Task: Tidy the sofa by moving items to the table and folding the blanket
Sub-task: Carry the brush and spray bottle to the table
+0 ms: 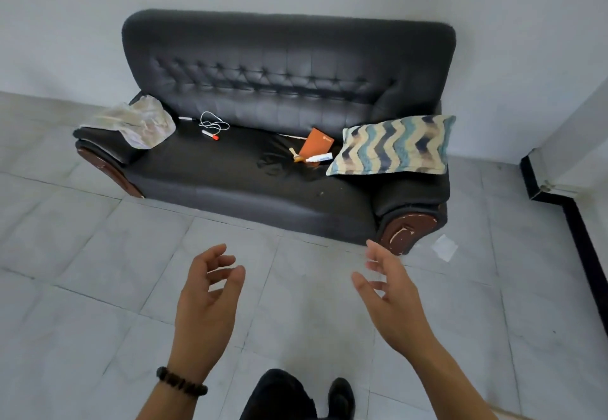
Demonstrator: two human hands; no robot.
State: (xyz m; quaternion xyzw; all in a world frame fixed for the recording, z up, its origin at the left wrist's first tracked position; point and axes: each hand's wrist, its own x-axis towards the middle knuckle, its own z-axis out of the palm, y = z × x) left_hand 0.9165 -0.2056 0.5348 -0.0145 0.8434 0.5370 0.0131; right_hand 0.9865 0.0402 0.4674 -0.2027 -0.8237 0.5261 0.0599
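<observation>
Sofa [214, 172] clutter [316, 148] blurry; L hand [205, 301], R hand [391, 301] forearms cropped.

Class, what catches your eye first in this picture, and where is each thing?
The dark sofa dominates, a zigzag pillow leaning on its right armrest and a crumpled pale blanket draped over the left one. An orange booklet lies on the seat beside the pillow, a white cable nearer the blanket. The left hand and right hand hover open, empty, over the tiled floor.

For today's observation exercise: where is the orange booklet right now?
Head view: the orange booklet lies on the sofa seat, right of centre, just left of the patterned cushion.
</observation>
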